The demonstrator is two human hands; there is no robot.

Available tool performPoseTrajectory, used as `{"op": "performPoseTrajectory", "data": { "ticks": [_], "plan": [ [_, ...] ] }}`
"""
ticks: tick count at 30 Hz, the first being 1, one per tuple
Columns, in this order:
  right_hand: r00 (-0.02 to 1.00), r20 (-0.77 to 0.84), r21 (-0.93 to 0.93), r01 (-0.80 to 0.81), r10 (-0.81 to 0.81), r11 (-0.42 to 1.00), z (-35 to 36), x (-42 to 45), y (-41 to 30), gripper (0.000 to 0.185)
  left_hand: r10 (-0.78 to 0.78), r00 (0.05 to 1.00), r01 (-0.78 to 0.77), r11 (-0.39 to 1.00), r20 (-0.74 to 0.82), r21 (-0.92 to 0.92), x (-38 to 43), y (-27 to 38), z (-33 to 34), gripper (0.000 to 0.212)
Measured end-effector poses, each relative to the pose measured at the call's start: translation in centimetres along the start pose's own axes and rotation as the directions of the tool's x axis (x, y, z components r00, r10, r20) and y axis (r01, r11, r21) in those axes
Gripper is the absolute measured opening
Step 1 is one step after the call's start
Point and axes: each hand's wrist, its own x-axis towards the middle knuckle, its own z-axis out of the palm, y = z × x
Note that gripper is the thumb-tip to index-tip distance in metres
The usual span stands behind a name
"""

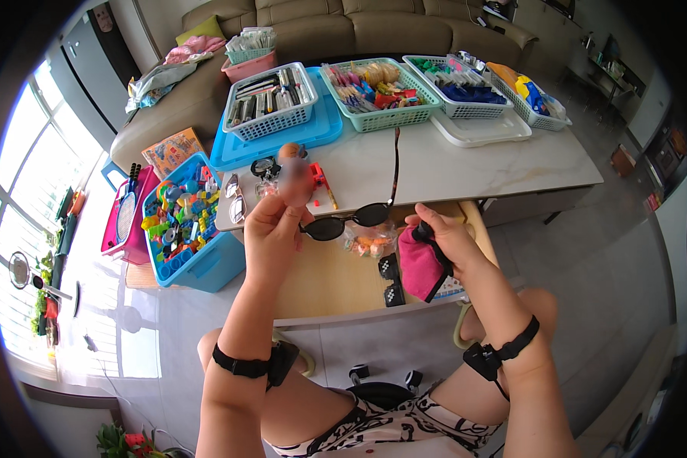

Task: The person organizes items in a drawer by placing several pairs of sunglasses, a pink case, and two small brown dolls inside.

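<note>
My left hand (277,223) grips a pair of dark sunglasses (372,214) near one end of the frame; the far temple arm sticks up, unfolded. A blurred patch covers what lies just above the left fingertips. In my right hand (449,235) is a pink cloth pouch with black trim (419,264), hanging over the open drawer (326,286). Below it in the drawer lie black pixel-style glasses (391,280), and behind them a clear bag of small orange items (371,239). Another pair of sunglasses (236,198) rests at the left end of the tabletop.
On the marble-look table (492,163) stand a basket of markers (272,100), a green basket of snacks and pens (380,94) and more baskets. A blue bin of toys (192,223) is on the left, beside a pink box with rackets (127,214). Red and yellow toy pieces (323,180) lie near my left hand.
</note>
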Motion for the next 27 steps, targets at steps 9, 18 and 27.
{"op": "performPoseTrajectory", "data": {
  "ticks": [9, 18, 27],
  "plan": [
    [0.792, 0.141, -0.173, 0.610, -0.594, 0.773, 2.9, -1.8, 1.4, 0.029, 0.101, 0.985, -0.131, 0.963, 0.138, 0.237, -0.9, -1.9, 2.0, 0.019],
    [0.872, 0.118, -0.223, 0.489, -0.475, 0.843, 4.0, -2.3, 1.8, 0.018, 0.024, 0.991, -0.062, 0.957, 0.135, 0.282, -1.8, -0.9, 3.1, 0.016],
    [0.880, 0.194, -0.620, 0.453, -0.434, 0.641, 3.9, -1.9, 2.9, 0.043, 0.102, 0.945, -0.197, 0.937, 0.312, 0.288, -3.8, -1.0, 4.3, 0.013]
  ]
}}
